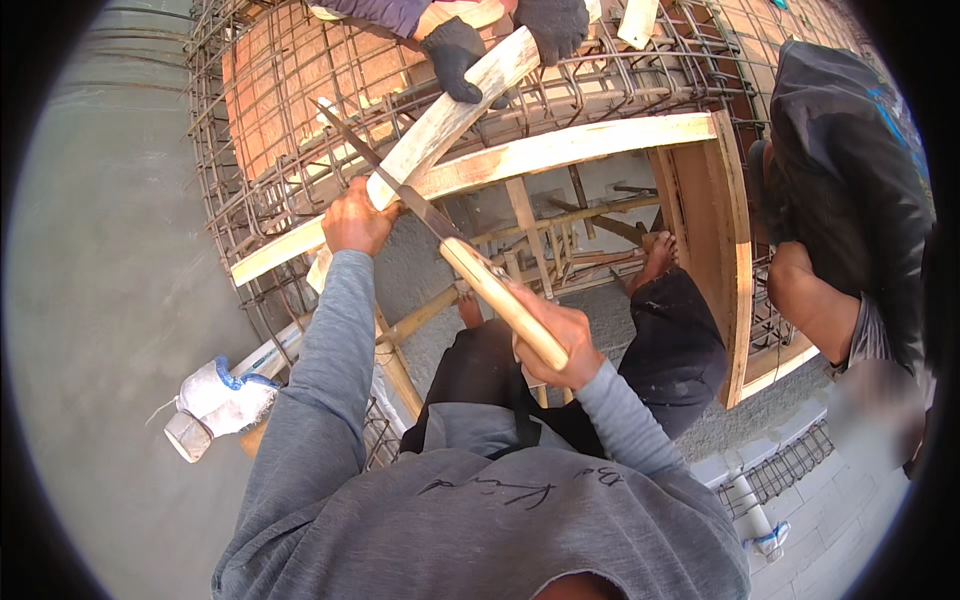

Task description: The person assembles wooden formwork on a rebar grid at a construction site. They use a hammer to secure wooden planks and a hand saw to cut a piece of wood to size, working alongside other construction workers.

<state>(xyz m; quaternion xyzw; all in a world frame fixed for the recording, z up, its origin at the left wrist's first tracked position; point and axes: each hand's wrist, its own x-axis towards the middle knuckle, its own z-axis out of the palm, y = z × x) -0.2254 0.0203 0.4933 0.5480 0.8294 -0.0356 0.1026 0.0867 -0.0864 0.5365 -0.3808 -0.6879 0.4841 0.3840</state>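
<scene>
My right hand point(560, 340) is closed around the long pale wooden handle point(495, 295) of a handsaw. Its dark, narrow blade point(375, 160) slants up to the left and lies across a wooden plank point(440, 120) near the plank's close end. The saw's teeth are too small to make out. At that end my left hand point(358, 218) grips the plank, its fingers partly hidden. The plank slopes up to the right over the wooden frame edge. Another person's black-gloved hands, one glove point(455, 60) and a second glove point(552, 28), hold its far part.
A rebar cage point(290, 110) spans the far side. A wooden formwork frame point(600, 140) surrounds an opening with my bare feet point(655, 260) and bamboo poles point(430, 312) inside. A person in dark clothes point(840, 180) is close on the right. A white bundle point(225, 395) lies at left.
</scene>
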